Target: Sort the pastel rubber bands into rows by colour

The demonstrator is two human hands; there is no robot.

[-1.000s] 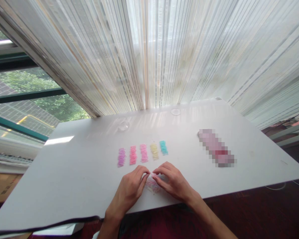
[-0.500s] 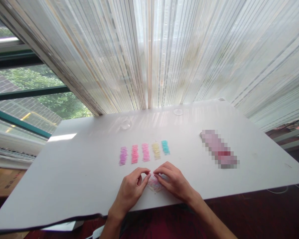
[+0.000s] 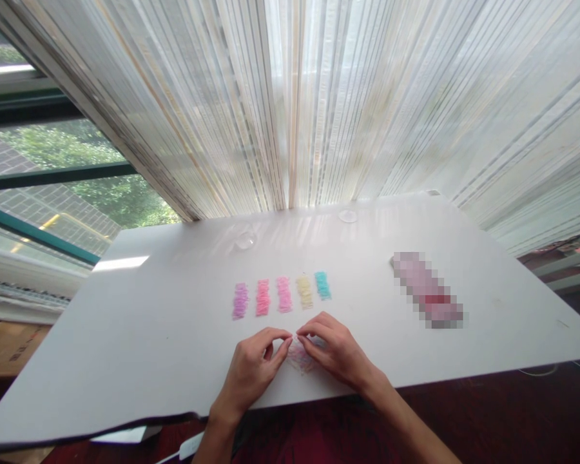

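My left hand (image 3: 256, 361) is closed in a pinch, thumb against forefinger, close to the table's front edge. Facing it, my right hand (image 3: 332, 348) pinches too, and the two sets of fingertips almost meet. Whatever lies between the fingertips is too small to make out. Under and between the hands is a loose pile of thin pastel strands or bands (image 3: 300, 362), partly hidden by my right hand. Beyond it, similar thin pieces form neat columns by colour: purple (image 3: 240, 301), coral pink (image 3: 263, 298), light pink (image 3: 284, 295), yellow (image 3: 305, 291) and teal (image 3: 323, 285).
The white table (image 3: 140, 322) reaches back to a striped sheer curtain (image 3: 319, 116). Two clear round objects (image 3: 245, 241) (image 3: 348, 216) stand near its far side. A pixelated pinkish oblong item (image 3: 425, 290) lies to the right. A cardboard box (image 3: 9, 348) is at the left.
Both hands keep nearly the same pinching pose over the pile. The whole view has shifted very slightly; the colour columns look unchanged.
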